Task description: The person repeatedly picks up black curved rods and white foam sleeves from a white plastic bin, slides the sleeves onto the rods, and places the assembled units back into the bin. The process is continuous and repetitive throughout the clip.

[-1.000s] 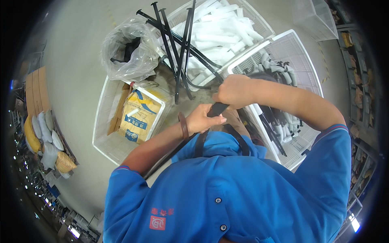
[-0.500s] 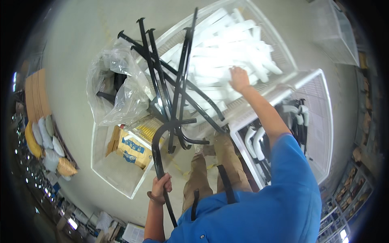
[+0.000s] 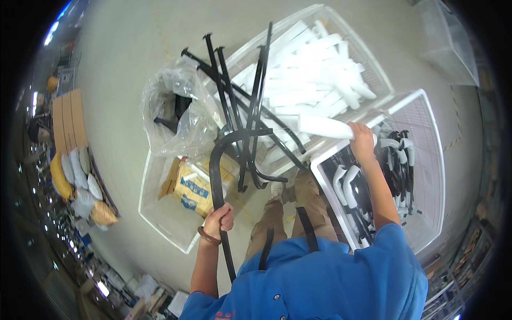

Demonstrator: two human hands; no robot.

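Note:
My left hand [image 3: 219, 220] is closed around the shaft of a black bent tube [image 3: 215, 178], whose hooked top curves to the right. In my right hand [image 3: 362, 140] is a white foam sleeve [image 3: 325, 126], gripped near its right end and held over the edge between two crates. The sleeve's free end points left, close to the tip of the tube's hook. Behind it, a white crate [image 3: 385, 80] holds a heap of white foam sleeves [image 3: 306, 66]. Several more black bent tubes [image 3: 229, 90] lean across that crate's left side.
On the right, a white crate [image 3: 438, 176] contains black tubes with white sleeves [image 3: 349, 186] on their bent ends. At left are a clear plastic bag [image 3: 165, 128] and a white crate [image 3: 146, 197] holding a yellow sack [image 3: 194, 186]. Another crate [image 3: 445, 45] stands far right.
My right hand has come back from the heap toward me, and a white foam sleeve is now in it. My left hand still grips the black tube.

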